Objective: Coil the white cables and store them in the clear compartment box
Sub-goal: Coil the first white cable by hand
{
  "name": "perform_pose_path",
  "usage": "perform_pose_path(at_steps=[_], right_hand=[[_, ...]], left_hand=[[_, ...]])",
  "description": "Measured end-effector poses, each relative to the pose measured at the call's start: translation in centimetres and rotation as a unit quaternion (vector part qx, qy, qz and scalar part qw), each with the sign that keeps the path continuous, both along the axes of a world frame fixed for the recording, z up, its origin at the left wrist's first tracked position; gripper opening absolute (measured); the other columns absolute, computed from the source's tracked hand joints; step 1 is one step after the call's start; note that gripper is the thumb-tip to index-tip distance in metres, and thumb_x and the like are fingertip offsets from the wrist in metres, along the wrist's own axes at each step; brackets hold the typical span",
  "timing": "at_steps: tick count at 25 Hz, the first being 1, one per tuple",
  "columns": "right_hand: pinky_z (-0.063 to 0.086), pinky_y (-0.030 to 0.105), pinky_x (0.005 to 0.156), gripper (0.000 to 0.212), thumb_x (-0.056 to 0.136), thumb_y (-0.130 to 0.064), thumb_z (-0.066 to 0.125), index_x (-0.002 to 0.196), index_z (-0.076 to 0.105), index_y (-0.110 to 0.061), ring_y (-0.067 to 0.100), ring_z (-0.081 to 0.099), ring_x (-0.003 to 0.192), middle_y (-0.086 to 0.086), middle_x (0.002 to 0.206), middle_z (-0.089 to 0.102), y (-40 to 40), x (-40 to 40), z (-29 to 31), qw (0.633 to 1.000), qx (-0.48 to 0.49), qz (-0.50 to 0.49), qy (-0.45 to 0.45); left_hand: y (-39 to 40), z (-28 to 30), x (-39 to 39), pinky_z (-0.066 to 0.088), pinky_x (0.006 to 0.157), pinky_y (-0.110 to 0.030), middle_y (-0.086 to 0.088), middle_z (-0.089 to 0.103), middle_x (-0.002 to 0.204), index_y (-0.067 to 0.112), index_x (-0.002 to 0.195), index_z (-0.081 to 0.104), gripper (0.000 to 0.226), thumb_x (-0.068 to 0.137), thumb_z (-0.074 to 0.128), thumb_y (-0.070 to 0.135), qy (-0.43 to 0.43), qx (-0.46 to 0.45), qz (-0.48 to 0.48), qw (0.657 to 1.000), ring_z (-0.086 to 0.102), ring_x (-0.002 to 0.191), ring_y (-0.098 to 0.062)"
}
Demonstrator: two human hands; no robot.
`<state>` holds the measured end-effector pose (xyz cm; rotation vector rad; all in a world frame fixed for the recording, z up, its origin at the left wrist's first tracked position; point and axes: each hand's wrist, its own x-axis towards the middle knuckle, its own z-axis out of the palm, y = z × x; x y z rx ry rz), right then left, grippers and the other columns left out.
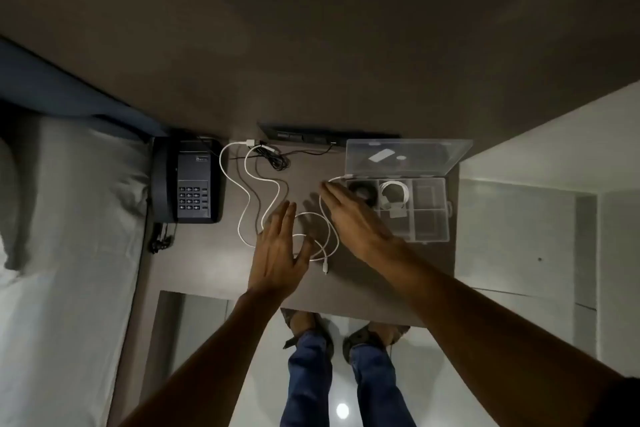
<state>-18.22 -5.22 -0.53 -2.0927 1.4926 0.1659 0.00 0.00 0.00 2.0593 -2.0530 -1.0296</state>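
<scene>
A long white cable (246, 198) snakes loosely over the dark table from a plug near the wall. A second white cable (329, 236) lies in a loose loop at the middle. The clear compartment box (431, 218) stands at the right with its lid (408, 156) open. One compartment holds a coiled white cable (394, 192), another a black coil (362, 191). My left hand (280, 253) hovers flat over the loop, fingers spread. My right hand (353, 218) stretches flat above the loop's right side, beside the box. Neither hand holds anything.
A dark desk phone (188, 180) sits at the table's left, next to a bed (65, 236). A black cable bundle (277, 159) and a wall socket strip (311, 137) lie at the back. The table's front edge is just below my hands.
</scene>
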Motion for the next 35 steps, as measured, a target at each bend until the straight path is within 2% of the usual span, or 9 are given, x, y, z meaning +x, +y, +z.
perform_pose_path(at_steps=[4,9,13,16,19,23,27,32,35], right_hand=[[0.026,0.046,0.133,0.096,0.091,0.009,0.073,0.169,0.02,-0.01,0.03,0.009,0.166,0.012,0.18,0.014,-3.3,1.2,-4.3,0.998,-0.008,0.054,0.044],[0.043,0.043,0.121,0.042,0.104,-0.006,0.06,0.145,0.06,-0.008,0.03,0.034,0.157,0.012,0.164,0.045,-4.2,1.4,-5.0,0.994,-0.045,0.063,0.075],[0.06,0.039,0.101,0.042,0.094,-0.004,0.074,0.135,0.069,-0.013,0.027,0.065,0.126,0.009,0.142,0.065,-5.9,2.2,-1.4,0.997,-0.068,0.046,0.003],[0.064,0.037,0.095,0.051,0.088,0.0,0.081,0.136,0.071,-0.015,0.026,0.073,0.117,0.006,0.138,0.07,-7.1,1.9,3.1,0.994,-0.091,0.044,-0.048],[0.065,0.037,0.089,0.039,0.096,-0.006,0.077,0.133,0.073,-0.017,0.023,0.077,0.108,0.005,0.128,0.076,-6.9,0.6,7.1,0.992,-0.112,0.018,-0.062],[0.063,0.033,0.078,0.019,0.105,-0.026,0.068,0.114,0.079,-0.014,0.017,0.078,0.086,0.001,0.095,0.08,-4.0,-2.7,13.3,0.956,0.084,-0.134,-0.248],[0.065,0.031,0.084,0.032,0.101,-0.044,0.068,0.111,0.081,-0.017,0.014,0.077,0.087,-0.004,0.086,0.077,0.5,-4.8,19.7,0.769,0.331,-0.264,-0.478],[0.062,0.032,0.07,0.019,0.092,-0.019,0.086,0.094,0.077,-0.002,0.017,0.071,0.066,0.004,0.067,0.071,3.6,-2.4,29.3,0.253,0.491,-0.315,-0.772],[0.062,0.035,0.08,0.012,0.1,-0.01,0.074,0.105,0.076,0.001,0.022,0.075,0.079,0.009,0.08,0.075,3.9,-1.5,34.7,0.123,0.414,-0.276,-0.858]], left_hand=[[-0.9,-3.1,0.2,0.045,0.116,-0.034,-0.014,0.057,0.161,0.011,0.16,0.051,0.059,0.105,0.07,0.025,0.026,-0.021,-0.001,0.999,0.055,0.147,-0.033],[-2.0,-4.4,-0.4,0.038,0.08,0.013,-0.008,0.067,0.142,0.013,0.147,0.062,0.05,0.1,0.078,0.016,0.119,0.002,0.073,0.99,0.065,0.116,-0.015],[-3.5,-2.9,-0.7,0.041,0.087,0.005,0.012,0.061,0.136,0.013,0.158,0.05,0.068,0.097,0.082,0.014,0.186,0.058,0.145,0.97,0.057,0.123,0.004],[-4.8,-0.6,-0.7,0.049,0.08,0.0,0.007,0.074,0.12,0.013,0.131,0.071,0.026,0.105,0.072,0.013,0.216,0.026,0.158,0.963,0.066,0.101,0.02],[-6.1,3.3,0.4,0.053,0.078,-0.006,0.005,0.078,0.11,0.008,0.12,0.073,0.02,0.112,0.061,0.022,0.248,0.007,0.165,0.954,0.071,0.097,0.011],[-7.5,9.8,1.8,0.048,0.087,-0.018,0.005,0.073,0.107,0.016,0.115,0.072,0.016,0.111,0.06,0.026,0.2,-0.058,0.06,0.976,0.066,0.102,-0.009],[-7.7,15.9,0.9,0.043,0.088,-0.017,0.005,0.059,0.108,0.018,0.116,0.071,0.014,0.11,0.061,0.025,0.178,-0.103,-0.04,0.978,0.057,0.102,-0.01],[-5.2,24.2,-1.7,0.046,0.08,-0.019,-0.005,0.056,0.097,0.015,0.112,0.074,0.035,0.112,0.049,0.039,0.286,-0.069,-0.065,0.953,0.057,0.093,-0.017],[-3.2,28.5,-2.1,0.042,0.075,-0.015,0.0,0.054,0.09,0.017,0.104,0.075,0.036,0.11,0.048,0.04,0.314,-0.043,-0.072,0.946,0.055,0.086,-0.011]])
